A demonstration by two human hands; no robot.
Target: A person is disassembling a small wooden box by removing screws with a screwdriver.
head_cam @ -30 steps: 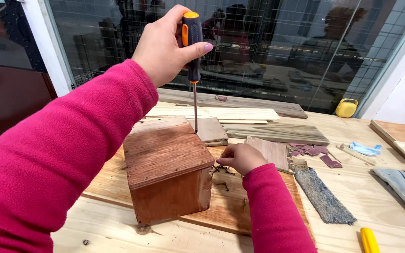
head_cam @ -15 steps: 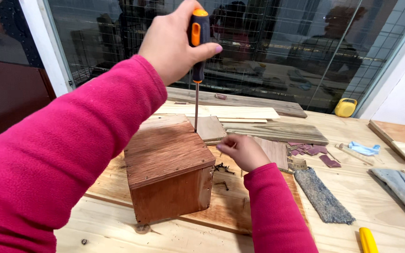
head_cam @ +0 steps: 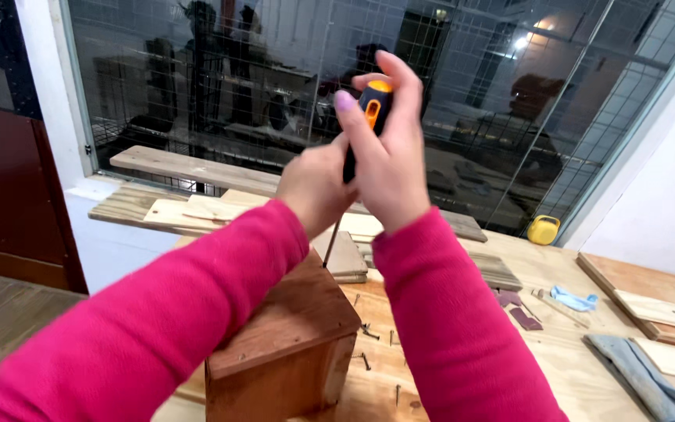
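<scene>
Both hands, left hand (head_cam: 318, 184) and right hand (head_cam: 388, 152), grip a screwdriver (head_cam: 369, 117) upright over the wooden box (head_cam: 291, 344) at the tabletop's (head_cam: 572, 367) near edge.

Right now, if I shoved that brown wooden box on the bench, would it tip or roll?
The wooden box would probably slide rather than roll: its faces look flat and square. It likely stays stiff, being solid board. Loose screws beside it might scatter or catch under it.

screwdriver (head_cam: 369, 117) tip hidden, wooden box (head_cam: 291, 344) cut off
</scene>
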